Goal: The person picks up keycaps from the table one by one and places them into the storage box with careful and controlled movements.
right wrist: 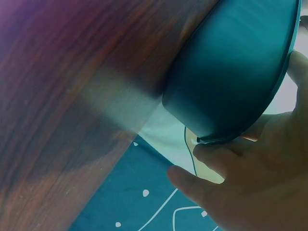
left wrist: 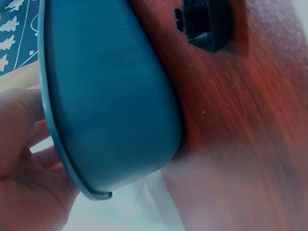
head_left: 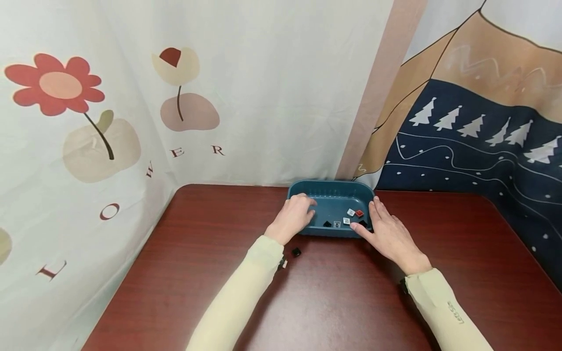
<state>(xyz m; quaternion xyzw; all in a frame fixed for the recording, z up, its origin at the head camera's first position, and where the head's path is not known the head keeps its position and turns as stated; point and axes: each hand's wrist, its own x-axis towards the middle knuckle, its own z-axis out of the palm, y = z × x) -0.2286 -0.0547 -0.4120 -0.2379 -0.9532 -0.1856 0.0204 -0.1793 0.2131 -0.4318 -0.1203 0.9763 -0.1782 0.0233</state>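
Note:
A blue tray [head_left: 322, 232] sits at the table's far edge with several small square pieces in it: white pieces [head_left: 347, 221], a red piece [head_left: 359, 213] and black ones [head_left: 327, 224]. My left hand [head_left: 291, 217] is over the tray's left end, fingers bent loosely; nothing shows between them. In the left wrist view that hand [left wrist: 29, 173] is partly behind the tray's rim. My right hand [head_left: 392, 239] touches the right end with fairly straight fingers, its thumb over the front rim. Outside the tray, near my left wrist, lies a hollow black piece [left wrist: 204, 24].
The reddish-brown wooden table [head_left: 342, 302] extends toward me and to both sides. Behind it hangs a pale curtain [head_left: 272, 97] with flower prints, and a dark blue cloth with white trees [head_left: 474, 141] hangs at the right.

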